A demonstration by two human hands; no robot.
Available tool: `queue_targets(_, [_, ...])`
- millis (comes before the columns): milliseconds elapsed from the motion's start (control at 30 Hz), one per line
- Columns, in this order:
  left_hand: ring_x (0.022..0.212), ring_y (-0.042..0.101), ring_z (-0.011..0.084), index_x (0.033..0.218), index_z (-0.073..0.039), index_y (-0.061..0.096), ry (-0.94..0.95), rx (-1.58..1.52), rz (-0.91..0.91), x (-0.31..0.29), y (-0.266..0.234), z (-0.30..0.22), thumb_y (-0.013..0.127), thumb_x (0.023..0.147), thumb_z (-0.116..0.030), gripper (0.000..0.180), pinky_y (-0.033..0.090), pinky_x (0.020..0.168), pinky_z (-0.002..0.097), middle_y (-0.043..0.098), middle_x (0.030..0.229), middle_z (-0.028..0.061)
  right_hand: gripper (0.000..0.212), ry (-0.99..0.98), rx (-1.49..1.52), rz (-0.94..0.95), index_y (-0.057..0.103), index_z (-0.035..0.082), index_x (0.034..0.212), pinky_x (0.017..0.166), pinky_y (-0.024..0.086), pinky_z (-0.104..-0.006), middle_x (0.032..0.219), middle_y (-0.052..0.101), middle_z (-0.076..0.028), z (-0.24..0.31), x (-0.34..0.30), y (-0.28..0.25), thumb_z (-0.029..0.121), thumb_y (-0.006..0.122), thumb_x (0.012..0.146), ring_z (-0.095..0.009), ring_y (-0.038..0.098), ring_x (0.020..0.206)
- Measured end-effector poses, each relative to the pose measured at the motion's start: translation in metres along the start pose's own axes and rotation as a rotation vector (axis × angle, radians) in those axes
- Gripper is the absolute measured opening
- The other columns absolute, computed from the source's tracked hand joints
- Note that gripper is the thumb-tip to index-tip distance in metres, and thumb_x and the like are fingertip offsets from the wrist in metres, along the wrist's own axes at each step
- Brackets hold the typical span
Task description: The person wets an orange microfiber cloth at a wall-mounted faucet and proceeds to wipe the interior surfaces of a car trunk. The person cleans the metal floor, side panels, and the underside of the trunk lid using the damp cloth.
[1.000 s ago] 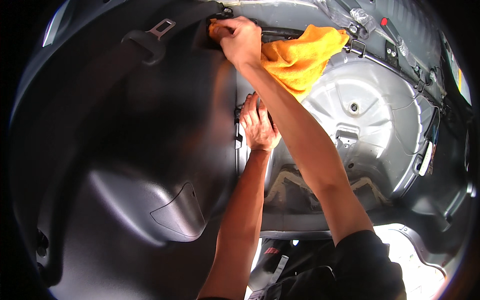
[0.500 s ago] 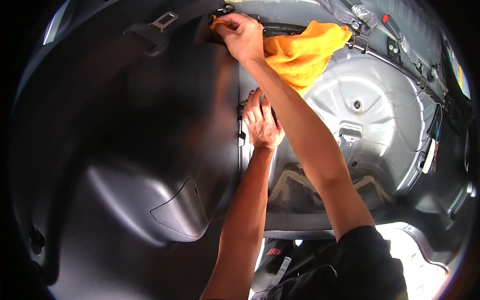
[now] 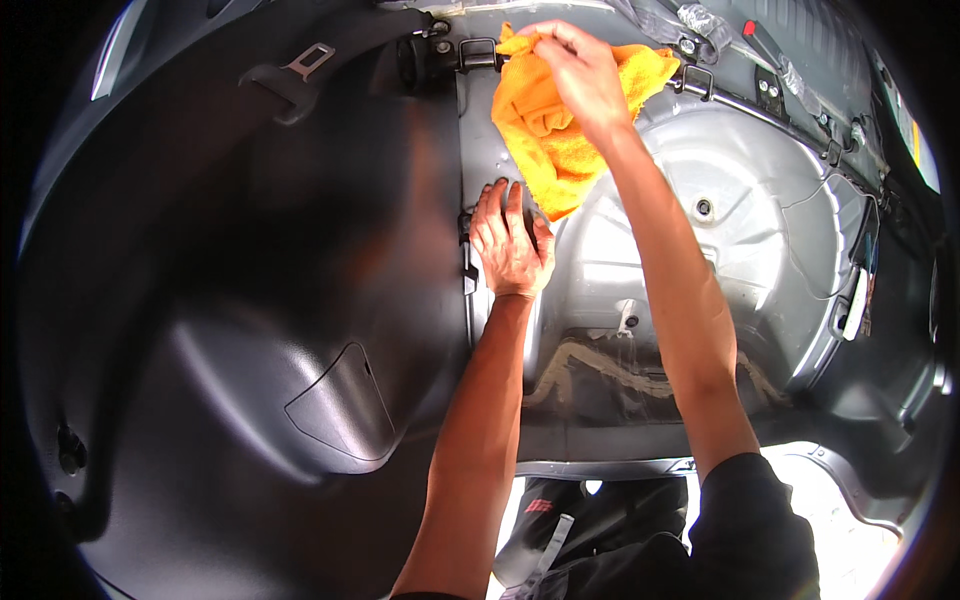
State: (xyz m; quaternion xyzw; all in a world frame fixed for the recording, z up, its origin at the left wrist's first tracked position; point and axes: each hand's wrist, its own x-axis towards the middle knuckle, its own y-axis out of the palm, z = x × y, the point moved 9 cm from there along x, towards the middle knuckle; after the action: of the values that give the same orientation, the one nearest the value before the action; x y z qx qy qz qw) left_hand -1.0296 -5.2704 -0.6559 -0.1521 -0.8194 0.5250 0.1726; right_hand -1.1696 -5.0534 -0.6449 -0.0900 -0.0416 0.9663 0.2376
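My right hand (image 3: pixel 585 85) grips an orange cloth (image 3: pixel 550 150) by its upper left corner, above the bare grey metal floor of a car boot. The rest of the cloth hangs in folds toward me and spreads to the right behind the hand. Lower and to the left, my left hand (image 3: pixel 512 240) lies flat on the metal with its fingers stretched out. It rests beside the edge of the black side trim panel (image 3: pixel 250 250) and holds nothing. The cloth's lower tip reaches close to its thumb.
A round spare-wheel well (image 3: pixel 704 208) lies right of the hands. Metal loops (image 3: pixel 478 55) and a dark bar cross the far side. A seat-belt tongue (image 3: pixel 312 62) hangs at the left trim. A white-handled tool (image 3: pixel 856 305) is at the right edge.
My right hand has moved right with the cloth, away from the dark corner at the trim's far end. The left hand stays pressed flat in nearly the same place.
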Motion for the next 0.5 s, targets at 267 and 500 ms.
queue_targets(267, [0.145,0.041,0.0394,0.151,-0.004,0.045,0.015,0.007,0.029,-0.001,0.009,0.0,0.058,0.098,-0.036,0.063,0.031,0.117,0.0535,0.043,0.155,0.0212,0.027,-0.054,0.021,-0.114,0.076,0.012,0.125,0.088,0.055,-0.0335,0.115,0.073,-0.017,0.012,-0.011,0.099,0.02,0.067,0.101,-0.023,0.069,0.093])
queue_targets(500, [0.146,0.04,0.0407,0.145,-0.006,0.045,-0.018,0.077,0.046,-0.011,0.014,0.011,0.064,0.093,-0.043,0.067,0.029,0.12,0.0566,0.043,0.157,0.0201,0.04,0.064,0.125,-0.023,0.073,0.014,0.138,0.106,0.047,-0.0312,0.118,0.062,-0.013,-0.002,-0.011,0.124,0.021,0.071,0.098,-0.027,0.06,0.125])
